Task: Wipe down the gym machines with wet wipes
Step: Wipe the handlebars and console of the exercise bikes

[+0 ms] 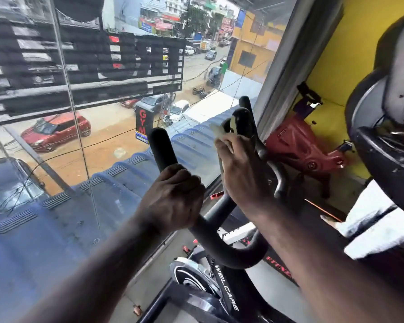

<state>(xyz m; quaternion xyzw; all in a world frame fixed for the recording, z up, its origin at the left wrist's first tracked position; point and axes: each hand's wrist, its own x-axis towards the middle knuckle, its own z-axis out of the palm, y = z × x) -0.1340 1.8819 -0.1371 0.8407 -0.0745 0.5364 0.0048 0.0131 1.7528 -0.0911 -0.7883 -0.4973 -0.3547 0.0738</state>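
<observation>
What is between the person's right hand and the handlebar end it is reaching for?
A pale wet wipe: the right hand holds it against the black handlebar. The head view shows its edge sticking out above the fingers.

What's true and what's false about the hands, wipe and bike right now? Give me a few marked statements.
1. The left hand grips the left bar. True.
2. The right hand is empty. False: it holds a wipe against the right bar.
3. The bike faces a brick wall. False: it faces a window over a street.
4. A red bike stands by the yellow wall. True.
</observation>
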